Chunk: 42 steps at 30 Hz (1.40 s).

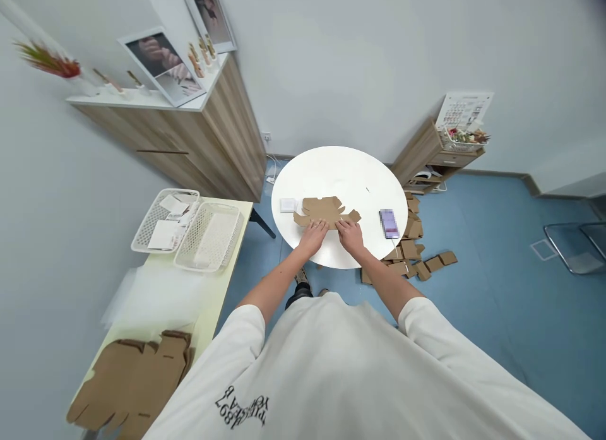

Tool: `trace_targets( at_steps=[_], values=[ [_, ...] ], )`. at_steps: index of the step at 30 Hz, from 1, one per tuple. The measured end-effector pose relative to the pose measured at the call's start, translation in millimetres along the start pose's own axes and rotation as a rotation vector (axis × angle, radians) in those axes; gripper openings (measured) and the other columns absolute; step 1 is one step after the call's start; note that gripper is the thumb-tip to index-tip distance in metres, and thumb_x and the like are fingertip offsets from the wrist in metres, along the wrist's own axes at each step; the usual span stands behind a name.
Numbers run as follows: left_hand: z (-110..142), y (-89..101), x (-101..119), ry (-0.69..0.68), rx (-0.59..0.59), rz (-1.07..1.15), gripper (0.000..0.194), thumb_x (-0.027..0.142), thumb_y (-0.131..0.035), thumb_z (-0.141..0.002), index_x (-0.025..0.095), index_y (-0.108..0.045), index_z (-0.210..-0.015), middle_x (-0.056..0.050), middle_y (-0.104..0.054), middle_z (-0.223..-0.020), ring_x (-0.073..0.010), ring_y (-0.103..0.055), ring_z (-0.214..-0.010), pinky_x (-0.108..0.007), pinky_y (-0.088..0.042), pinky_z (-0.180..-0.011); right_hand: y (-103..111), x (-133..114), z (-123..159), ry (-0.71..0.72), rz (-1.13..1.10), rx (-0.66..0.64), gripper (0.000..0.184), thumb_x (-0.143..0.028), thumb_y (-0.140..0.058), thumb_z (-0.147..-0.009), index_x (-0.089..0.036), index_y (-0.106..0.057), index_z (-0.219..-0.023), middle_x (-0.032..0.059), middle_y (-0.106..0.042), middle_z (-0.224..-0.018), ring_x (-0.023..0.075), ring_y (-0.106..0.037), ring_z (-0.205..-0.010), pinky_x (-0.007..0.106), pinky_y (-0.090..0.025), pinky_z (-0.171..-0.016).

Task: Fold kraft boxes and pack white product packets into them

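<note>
A flat brown cardboard box blank (324,210) lies on the round white table (341,175), near its front edge. My left hand (312,235) rests on the blank's near left edge with fingers stretched forward. My right hand (351,234) lies beside it on the near right edge, fingers flat as well. Both hands press on the cardboard and touch at the middle. A small white square item (287,205) sits just left of the blank. A phone (389,223) with a lit screen lies to the right.
A pale side table (208,301) on my left carries two white mesh baskets (208,237), clear plastic sheets and a stack of cardboard blanks (132,380). Folded brown boxes (416,250) litter the blue floor right of the table. Wooden cabinets stand along the wall.
</note>
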<state>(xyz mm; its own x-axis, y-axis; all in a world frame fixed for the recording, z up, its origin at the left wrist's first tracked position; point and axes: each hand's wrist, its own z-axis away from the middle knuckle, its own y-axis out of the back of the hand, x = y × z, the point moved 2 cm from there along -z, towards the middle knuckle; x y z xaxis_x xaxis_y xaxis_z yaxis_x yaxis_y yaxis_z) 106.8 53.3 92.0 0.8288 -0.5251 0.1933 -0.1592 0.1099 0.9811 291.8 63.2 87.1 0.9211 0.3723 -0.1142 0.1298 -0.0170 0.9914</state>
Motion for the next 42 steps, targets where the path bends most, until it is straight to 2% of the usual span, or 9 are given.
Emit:
trace_targets(
  at_steps=[8,12,15,20,28,32,36,39,42],
  values=[
    [-43,-38.6,-48,-0.111,-0.133,0.065,0.067,-0.004,-0.037,-0.087,0.014,-0.044,-0.151,-0.016,-0.047,-0.157,-0.0218,-0.04,-0.148,-0.045,-0.028,-0.123,-36,10,-33,-0.12,0.003,-0.177,0.041,-0.017,-0.039,-0.1,-0.021,-0.068,-0.129,0.0105,-0.069,-0.112,0.0265,-0.054,-0.108,0.039,-0.035,-0.096],
    [-59,-55.1,-62,-0.158,-0.202,0.102,0.066,-0.004,-0.04,-0.086,0.014,-0.045,-0.149,-0.017,-0.046,-0.157,-0.0216,-0.039,-0.149,-0.043,-0.027,-0.123,-47,13,-42,-0.164,-0.001,-0.238,0.038,-0.016,-0.04,-0.1,-0.02,-0.069,-0.125,0.0108,-0.069,-0.112,0.026,-0.054,-0.106,0.038,-0.035,-0.093],
    [-65,-65.5,-64,-0.174,-0.225,0.122,0.064,-0.005,-0.04,-0.087,0.014,-0.047,-0.147,-0.017,-0.048,-0.155,-0.0223,-0.04,-0.147,-0.043,-0.028,-0.122,-54,18,-44,-0.196,-0.008,-0.282,0.039,-0.015,-0.041,-0.1,-0.021,-0.069,-0.125,0.0109,-0.068,-0.114,0.0264,-0.054,-0.107,0.038,-0.036,-0.092],
    [-66,-79.7,-61,-0.138,-0.275,0.165,0.06,-0.002,-0.04,-0.088,0.014,-0.049,-0.145,-0.018,-0.053,-0.147,-0.0245,-0.047,-0.14,-0.042,-0.039,-0.112,-65,29,-40,-0.195,-0.041,-0.353,0.038,-0.017,-0.042,-0.1,-0.021,-0.07,-0.125,0.0122,-0.067,-0.117,0.0271,-0.054,-0.109,0.038,-0.037,-0.091],
    [-67,-102.7,-57,-0.055,-0.357,0.169,0.058,-0.002,-0.038,-0.089,0.015,-0.046,-0.144,-0.017,-0.05,-0.148,-0.0254,-0.045,-0.14,-0.041,-0.036,-0.11,-86,41,-33,-0.148,-0.093,-0.442,0.036,-0.017,-0.042,-0.1,-0.018,-0.072,-0.121,0.0143,-0.065,-0.125,0.0271,-0.055,-0.112,0.037,-0.037,-0.092],
    [-71,-104.6,-57,-0.018,-0.35,0.165,0.053,0.004,-0.04,-0.092,0.017,-0.047,-0.143,-0.016,-0.055,-0.142,-0.0262,-0.048,-0.136,-0.042,-0.038,-0.108,-86,46,-38,-0.143,-0.123,-0.463,0.033,-0.023,-0.044,-0.102,-0.016,-0.068,-0.124,0.0141,-0.068,-0.123,0.0267,-0.058,-0.113,0.036,-0.036,-0.094],
    [-89,-97.2,-51,0.0,-0.364,0.145,0.039,0.015,-0.049,-0.095,0.017,-0.052,-0.134,-0.016,-0.059,-0.132,-0.029,-0.051,-0.13,-0.046,-0.039,-0.107,-82,52,-46,-0.104,-0.13,-0.495,0.031,-0.024,-0.043,-0.103,-0.016,-0.068,-0.12,0.0136,-0.072,-0.116,0.0261,-0.061,-0.111,0.036,-0.035,-0.096],
    [-105,-91.1,-49,0.022,-0.363,0.148,0.04,0.015,-0.054,-0.093,0.016,-0.052,-0.133,-0.018,-0.055,-0.137,-0.0298,-0.053,-0.13,-0.047,-0.038,-0.109,-80,56,-51,-0.079,-0.12,-0.516,0.03,-0.024,-0.043,-0.103,-0.016,-0.07,-0.114,0.0134,-0.074,-0.11,0.0256,-0.063,-0.106,0.036,-0.036,-0.095],
    [-116,-88.6,-51,0.063,-0.424,0.168,0.046,0.016,-0.057,-0.092,0.015,-0.048,-0.137,-0.021,-0.049,-0.146,-0.0298,-0.06,-0.122,-0.046,-0.043,-0.105,-79,61,-58,-0.072,-0.134,-0.532,0.029,-0.029,-0.045,-0.102,-0.018,-0.071,-0.109,0.011,-0.074,-0.104,0.0252,-0.064,-0.101,0.036,-0.039,-0.093]
  ],
)
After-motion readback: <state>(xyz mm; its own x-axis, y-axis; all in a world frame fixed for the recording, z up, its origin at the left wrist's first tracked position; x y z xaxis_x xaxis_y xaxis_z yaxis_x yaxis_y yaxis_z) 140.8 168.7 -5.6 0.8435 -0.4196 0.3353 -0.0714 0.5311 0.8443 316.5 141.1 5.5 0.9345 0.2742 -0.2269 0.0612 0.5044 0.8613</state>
